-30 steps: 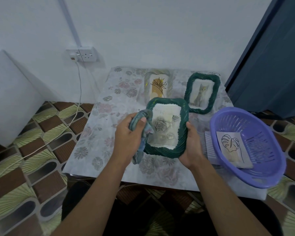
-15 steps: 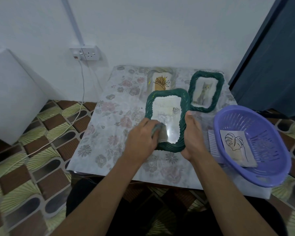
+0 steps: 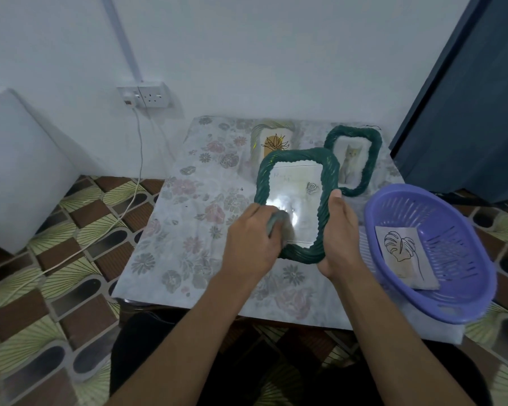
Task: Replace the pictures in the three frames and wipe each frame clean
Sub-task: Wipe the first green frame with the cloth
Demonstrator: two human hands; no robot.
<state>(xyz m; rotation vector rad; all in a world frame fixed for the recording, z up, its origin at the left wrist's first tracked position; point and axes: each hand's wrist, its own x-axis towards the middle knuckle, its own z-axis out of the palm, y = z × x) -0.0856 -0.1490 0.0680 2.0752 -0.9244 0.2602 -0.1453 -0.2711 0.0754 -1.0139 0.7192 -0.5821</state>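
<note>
A green wicker frame with a rose picture stands tilted up above the flowered table. My right hand grips its right edge and lower corner. My left hand presses a bunched grey-blue cloth on the lower left of the glass, which glares white. Behind it a second green frame with a cat picture leans at the wall. A pale frame with a yellow plant drawing stands to its left, partly hidden.
A purple plastic basket sits at the table's right edge, holding a loose leaf-drawing picture. A wall socket with a white cable is at the left. A dark blue door is on the right, patterned floor around.
My left hand moved the cloth from the frame's left edge onto the lower glass. The frame was tipped more upright and raised a little.
</note>
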